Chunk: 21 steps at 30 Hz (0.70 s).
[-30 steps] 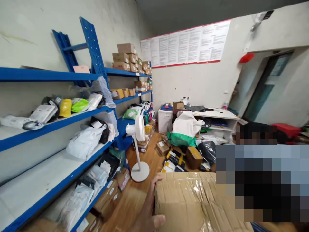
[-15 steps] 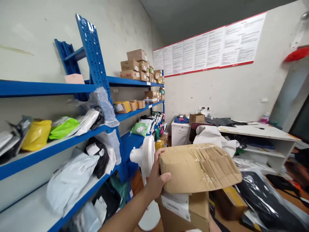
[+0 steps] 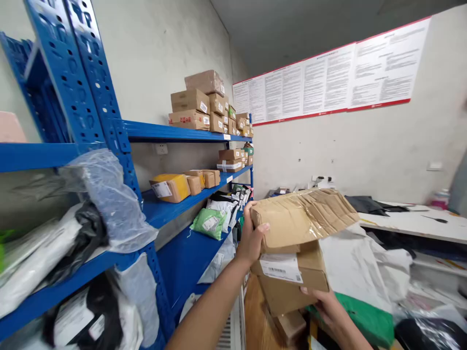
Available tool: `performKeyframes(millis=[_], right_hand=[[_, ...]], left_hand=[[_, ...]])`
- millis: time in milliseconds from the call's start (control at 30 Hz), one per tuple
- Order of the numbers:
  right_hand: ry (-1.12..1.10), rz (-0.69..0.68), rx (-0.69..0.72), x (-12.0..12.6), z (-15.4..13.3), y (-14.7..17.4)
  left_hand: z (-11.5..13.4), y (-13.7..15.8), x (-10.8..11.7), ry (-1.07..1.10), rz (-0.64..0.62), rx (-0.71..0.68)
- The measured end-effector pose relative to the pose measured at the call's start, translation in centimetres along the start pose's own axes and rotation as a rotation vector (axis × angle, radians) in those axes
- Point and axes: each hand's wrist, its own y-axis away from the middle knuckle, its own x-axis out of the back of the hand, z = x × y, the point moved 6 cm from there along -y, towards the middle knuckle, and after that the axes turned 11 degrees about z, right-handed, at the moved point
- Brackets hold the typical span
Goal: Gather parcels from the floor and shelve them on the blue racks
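My left hand (image 3: 251, 243) is closed on the left end of a crumpled, taped cardboard parcel (image 3: 282, 222), its thumb pressed on the near side. This parcel lies across the top of a brown cardboard box (image 3: 288, 294) that carries a white shipping label with a barcode. Fingers of my right hand (image 3: 324, 302) grip the box at its lower right, partly tucked under it. Both are held up in front of me, slightly tilted. Beyond them to the left, a blue shelf (image 3: 204, 187) bears several small boxes, and a green mailer bag (image 3: 209, 222) lies a level lower.
Blue rack posts (image 3: 109, 97) and bagged parcels (image 3: 87, 316) stand close on my left. Stacked cartons (image 3: 189, 104) sit on the upper shelf. To the right are white sacking (image 3: 353, 262), a green package (image 3: 365, 318) and a white table (image 3: 434, 223).
My view has moved forward along the shelving, so the racks look closer and the white fan has left view. The boxes have risen in the picture, and my right hand now shows.
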Motion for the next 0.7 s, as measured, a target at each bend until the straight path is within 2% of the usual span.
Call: performKeyframes(millis=[67,100,267,400,467,600,700], right_hand=[[-0.209,0.062,-0.216,-1.2,2.2,-5.3],[-0.255,0.043,-0.25,-2.3,2.7,-8.2],[-0.322,-0.148,-0.218,-9.3,5.4,-24.3],[-0.368,-0.257,-0.195,-15.3,8.5,-38.3],[-0.391,-0.307,-0.172,-18.4,9.1,-45.1],[-0.444,-0.408,-0.135,-25.0,8.1,-56.5],[-0.452,-0.516,-0.161,-30.4,6.7,-62.9]], left_hand=[[-2.2,-3.4,0.9,-0.018,0.076,-0.05],[-3.4,-5.2,1.3,-0.032,0.115,-0.076],[-11.1,-15.5,3.4,-0.139,0.303,-0.207],[-17.7,-25.6,4.9,-0.196,0.45,-0.27],[-20.2,-30.6,5.5,-0.225,0.541,-0.298],[-22.3,-39.3,6.5,-0.344,0.747,-0.363],[-22.7,-44.4,7.2,-0.436,0.907,-0.354]])
